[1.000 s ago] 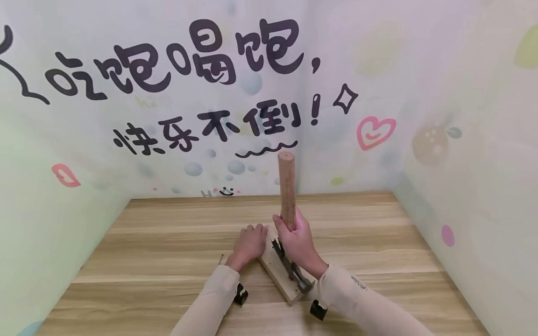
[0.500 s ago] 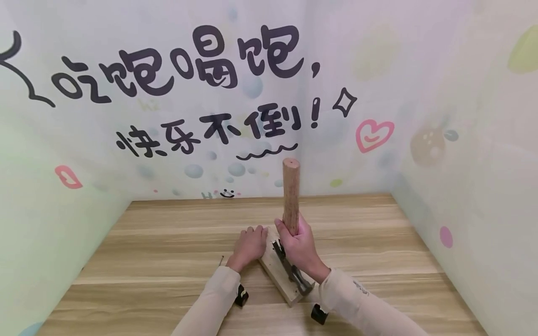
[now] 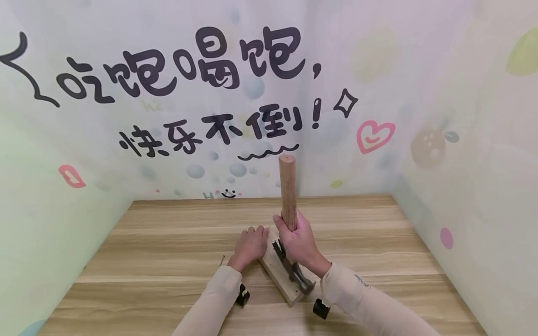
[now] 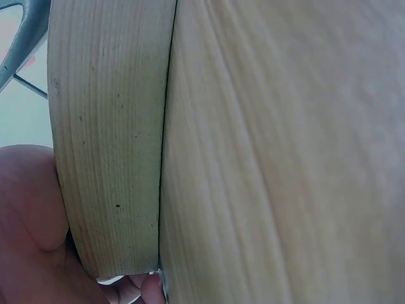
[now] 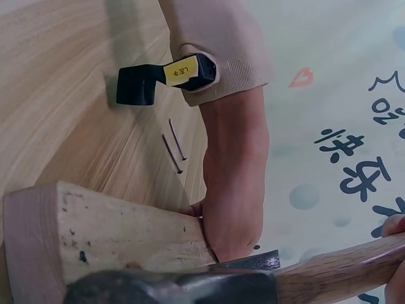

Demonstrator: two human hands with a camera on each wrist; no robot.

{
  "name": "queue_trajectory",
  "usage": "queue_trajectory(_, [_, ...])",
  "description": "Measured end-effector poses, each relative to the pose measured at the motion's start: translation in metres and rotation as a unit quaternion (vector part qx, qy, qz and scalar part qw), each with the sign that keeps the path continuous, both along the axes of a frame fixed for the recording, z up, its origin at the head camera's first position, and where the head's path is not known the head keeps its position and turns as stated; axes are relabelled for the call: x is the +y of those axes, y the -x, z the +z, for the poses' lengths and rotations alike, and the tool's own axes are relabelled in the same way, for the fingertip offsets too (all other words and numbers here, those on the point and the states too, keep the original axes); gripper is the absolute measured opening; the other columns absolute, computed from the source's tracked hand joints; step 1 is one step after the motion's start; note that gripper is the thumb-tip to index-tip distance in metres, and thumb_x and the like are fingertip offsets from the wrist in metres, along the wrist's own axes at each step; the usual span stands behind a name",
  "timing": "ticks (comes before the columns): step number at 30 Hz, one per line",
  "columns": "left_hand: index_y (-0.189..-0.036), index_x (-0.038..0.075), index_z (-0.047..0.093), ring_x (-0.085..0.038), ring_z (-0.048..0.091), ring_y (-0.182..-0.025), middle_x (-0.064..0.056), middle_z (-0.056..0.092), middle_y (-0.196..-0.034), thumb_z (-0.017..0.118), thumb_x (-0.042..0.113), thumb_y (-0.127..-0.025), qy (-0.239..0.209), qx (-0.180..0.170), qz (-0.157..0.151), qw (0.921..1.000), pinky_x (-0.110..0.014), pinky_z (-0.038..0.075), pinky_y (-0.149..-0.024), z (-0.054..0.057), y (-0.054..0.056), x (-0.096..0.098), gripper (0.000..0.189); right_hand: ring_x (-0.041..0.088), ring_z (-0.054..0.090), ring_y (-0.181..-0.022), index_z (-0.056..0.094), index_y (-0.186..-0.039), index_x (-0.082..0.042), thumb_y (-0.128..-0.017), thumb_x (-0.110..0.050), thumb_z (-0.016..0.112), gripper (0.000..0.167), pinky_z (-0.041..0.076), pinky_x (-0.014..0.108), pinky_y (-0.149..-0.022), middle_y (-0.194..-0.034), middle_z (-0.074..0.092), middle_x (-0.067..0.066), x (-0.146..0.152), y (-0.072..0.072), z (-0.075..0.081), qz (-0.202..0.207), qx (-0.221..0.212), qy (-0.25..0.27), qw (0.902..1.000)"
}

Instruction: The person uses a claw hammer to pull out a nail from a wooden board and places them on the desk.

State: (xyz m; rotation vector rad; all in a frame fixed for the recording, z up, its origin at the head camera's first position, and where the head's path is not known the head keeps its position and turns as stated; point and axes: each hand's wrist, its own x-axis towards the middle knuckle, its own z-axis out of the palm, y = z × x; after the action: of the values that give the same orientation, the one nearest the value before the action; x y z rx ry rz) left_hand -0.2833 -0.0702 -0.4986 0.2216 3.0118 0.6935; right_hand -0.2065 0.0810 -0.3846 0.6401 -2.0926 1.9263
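Note:
In the head view my right hand (image 3: 300,242) grips a claw hammer by its wooden handle (image 3: 287,191), which points up and away. The dark hammer head (image 3: 299,277) lies over the top of a thick wooden board (image 3: 279,275), its claw toward the board's far end. My left hand (image 3: 251,245) holds that far end, fingers curled over it. Up close in the left wrist view, the board's side (image 4: 114,139) shows, with the left hand (image 4: 31,202) around its end. Where the claw meets the board is hidden.
Two loose nails (image 5: 172,152) lie on the wood-grain table (image 3: 168,242), left of the board. Black wrist cameras, one of them the left wrist camera (image 5: 136,85), sit below both sleeves. Printed cloth walls (image 3: 201,116) stand behind and at both sides.
The hammer handle tips slightly to the right, then back to the left. My left hand and the board keep their place. The head view shifts a little.

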Motion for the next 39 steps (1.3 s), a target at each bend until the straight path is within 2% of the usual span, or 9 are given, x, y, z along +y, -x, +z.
queue_trajectory(5, [-0.128,0.005,0.059,-0.042,0.055,-0.110,-0.023,0.059,-0.117,0.028,0.039,-0.109,0.002,0.003,0.001,1.0000,-0.055,0.048,-0.087,0.000,0.001,0.000,0.049,0.006,0.042,-0.046,0.048,-0.089,0.000,-0.101,-0.008,0.054,0.016,0.035,0.022,-0.043,-0.056,0.043,-0.003,0.002,0.005,0.003,0.009,-0.027,-0.008,0.9996])
queue_trajectory(12, [-0.128,0.003,0.059,-0.042,0.055,-0.110,-0.024,0.060,-0.116,0.031,0.037,-0.109,0.006,0.007,-0.002,1.0000,-0.055,0.048,-0.087,0.001,0.002,-0.001,0.048,0.006,0.043,-0.045,0.048,-0.088,-0.001,-0.101,-0.008,0.055,0.016,0.036,0.022,-0.043,-0.055,0.044,-0.002,0.003,0.005,0.010,0.014,-0.047,-0.016,0.9986])
queue_trajectory(18, [-0.126,0.003,0.061,-0.043,0.057,-0.111,-0.023,0.061,-0.117,0.031,0.039,-0.108,0.004,0.005,0.002,1.0000,-0.055,0.049,-0.088,0.001,0.000,-0.003,0.050,0.009,0.044,-0.046,0.050,-0.093,-0.003,-0.102,-0.011,0.055,0.013,0.037,0.023,-0.043,-0.057,0.045,0.000,0.008,0.019,0.001,0.016,-0.062,-0.043,0.9970])
queue_trajectory(22, [-0.118,0.002,0.064,-0.037,0.062,-0.095,-0.020,0.063,-0.105,0.036,0.039,-0.107,-0.002,0.016,0.007,0.9998,-0.048,0.052,-0.075,0.001,0.001,-0.004,0.048,0.011,0.045,-0.046,0.051,-0.095,-0.005,-0.102,-0.017,0.056,0.015,0.038,0.025,-0.043,-0.058,0.047,0.003,0.015,0.025,0.004,0.024,-0.068,-0.048,0.9963])
queue_trajectory(26, [-0.108,0.003,0.065,-0.028,0.059,-0.077,-0.015,0.062,-0.093,0.045,0.039,-0.105,-0.022,0.028,0.029,0.9989,-0.041,0.049,-0.061,0.004,0.000,-0.005,0.042,0.013,0.047,-0.047,0.053,-0.095,-0.003,-0.102,-0.020,0.056,0.019,0.040,0.026,-0.044,-0.059,0.047,0.006,0.021,0.027,0.013,0.036,-0.054,-0.045,0.9969])
queue_trajectory(30, [-0.105,0.005,0.067,-0.028,0.059,-0.085,-0.013,0.064,-0.097,0.054,0.037,-0.101,-0.031,0.065,0.045,0.9963,-0.043,0.050,-0.066,0.011,-0.003,-0.005,0.035,0.011,0.046,-0.048,0.054,-0.099,-0.002,-0.102,-0.021,0.055,0.019,0.041,0.026,-0.045,-0.060,0.046,0.006,0.024,0.026,0.021,0.051,-0.048,-0.035,0.9969])
queue_trajectory(34, [-0.106,0.008,0.068,-0.028,0.059,-0.094,-0.011,0.064,-0.102,0.060,0.032,-0.098,-0.030,0.118,0.047,0.9914,-0.044,0.051,-0.075,0.018,-0.008,-0.003,0.027,0.009,0.044,-0.049,0.052,-0.099,-0.001,-0.103,-0.020,0.054,0.019,0.039,0.024,-0.045,-0.061,0.045,0.004,0.026,0.024,0.025,0.066,-0.054,-0.023,0.9961])
queue_trajectory(37, [-0.106,0.008,0.068,-0.025,0.060,-0.091,-0.009,0.066,-0.101,0.062,0.029,-0.097,-0.050,0.142,0.038,0.9879,-0.041,0.051,-0.074,0.027,-0.014,0.000,0.023,0.009,0.042,-0.048,0.051,-0.098,-0.002,-0.103,-0.019,0.054,0.019,0.036,0.023,-0.044,-0.059,0.044,0.002,0.028,0.022,0.028,0.072,-0.061,-0.012,0.9954])
queue_trajectory(39, [-0.107,0.008,0.069,-0.023,0.061,-0.090,-0.008,0.067,-0.100,0.062,0.027,-0.097,-0.075,0.140,0.023,0.9870,-0.039,0.052,-0.073,0.033,-0.019,0.002,0.023,0.009,0.041,-0.047,0.049,-0.098,-0.002,-0.103,-0.019,0.054,0.018,0.035,0.022,-0.044,-0.058,0.043,0.001,0.030,0.021,0.030,0.074,-0.064,-0.007,0.9952])
